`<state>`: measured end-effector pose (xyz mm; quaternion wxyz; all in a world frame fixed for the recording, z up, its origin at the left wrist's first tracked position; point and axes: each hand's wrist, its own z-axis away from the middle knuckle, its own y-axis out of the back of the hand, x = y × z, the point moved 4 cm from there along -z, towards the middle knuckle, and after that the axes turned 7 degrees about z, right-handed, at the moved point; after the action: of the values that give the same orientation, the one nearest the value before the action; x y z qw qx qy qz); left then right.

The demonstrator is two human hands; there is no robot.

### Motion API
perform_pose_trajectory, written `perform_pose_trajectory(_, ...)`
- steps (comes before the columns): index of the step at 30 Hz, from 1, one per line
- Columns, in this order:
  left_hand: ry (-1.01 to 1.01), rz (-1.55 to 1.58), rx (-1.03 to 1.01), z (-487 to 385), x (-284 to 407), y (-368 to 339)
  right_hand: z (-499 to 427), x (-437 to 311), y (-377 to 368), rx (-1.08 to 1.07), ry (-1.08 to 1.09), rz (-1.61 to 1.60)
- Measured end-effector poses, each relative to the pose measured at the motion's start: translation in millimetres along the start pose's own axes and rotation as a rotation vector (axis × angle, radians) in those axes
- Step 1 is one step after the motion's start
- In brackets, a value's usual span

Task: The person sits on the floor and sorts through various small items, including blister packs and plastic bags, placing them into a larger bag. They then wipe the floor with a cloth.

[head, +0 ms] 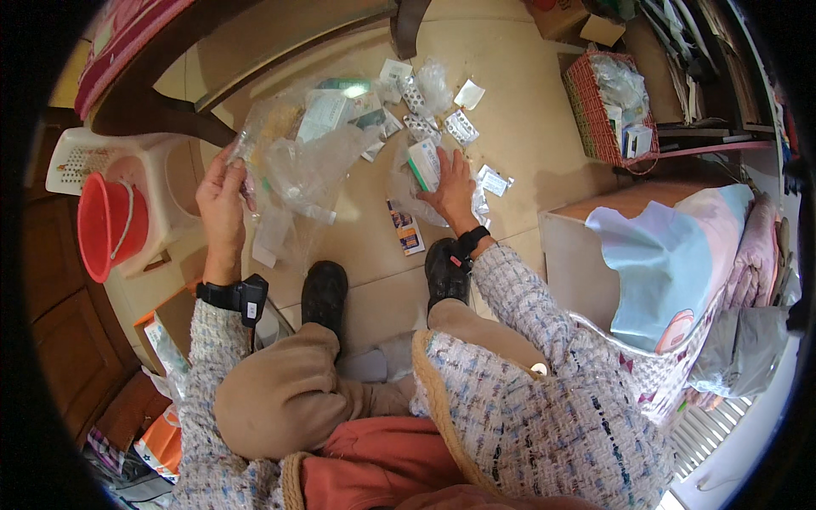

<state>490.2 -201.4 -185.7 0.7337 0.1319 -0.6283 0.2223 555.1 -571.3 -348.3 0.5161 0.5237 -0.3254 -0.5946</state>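
Note:
My left hand pinches the edge of a large clear plastic bag, spread across the tiled floor. Inside or beneath its film are several medicine boxes, among them a pale one; the film blurs which. My right hand has its thumb and fingers around a white and green medicine box, which rests on a smaller clear bag. Silver blister packs lie just beyond that hand. Near my right shoe is a dark blue and orange carton, lying flat.
A red bucket and a white plastic stool are at the left. Wooden furniture legs stand ahead. To the right are a woven basket holding bags and boxes, and a cabinet under a pastel cloth.

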Motion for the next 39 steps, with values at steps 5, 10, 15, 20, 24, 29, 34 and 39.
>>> perform_pose_trajectory(5,0.039,-0.100,-0.018,4,-6,-8,-8,14,0,-0.061,-0.021,-0.149)
perform_pose_trajectory(10,0.113,-0.213,-0.119,16,-17,-21,-14,7,53,0.205,-0.026,-0.711)
perform_pose_trajectory(15,0.104,-0.261,-0.185,22,-24,-41,10,-57,118,-0.068,0.181,-1.447)
perform_pose_trajectory(20,0.150,-0.256,-0.195,26,-25,-52,44,-124,126,-0.324,0.365,-1.623)
perform_pose_trajectory(24,0.147,-0.192,-0.225,33,-27,-59,52,-142,95,-0.514,0.258,-1.724)
perform_pose_trajectory(29,0.027,-0.014,-0.117,29,-27,-59,56,-138,45,-0.464,0.298,-1.185)
perform_pose_trajectory(34,0.200,-0.165,-0.378,52,-35,-72,45,-127,19,-0.514,0.381,-0.437)
perform_pose_trajectory(39,0.298,-0.195,-0.509,71,-36,-87,12,-125,22,-0.636,-0.118,-1.495)
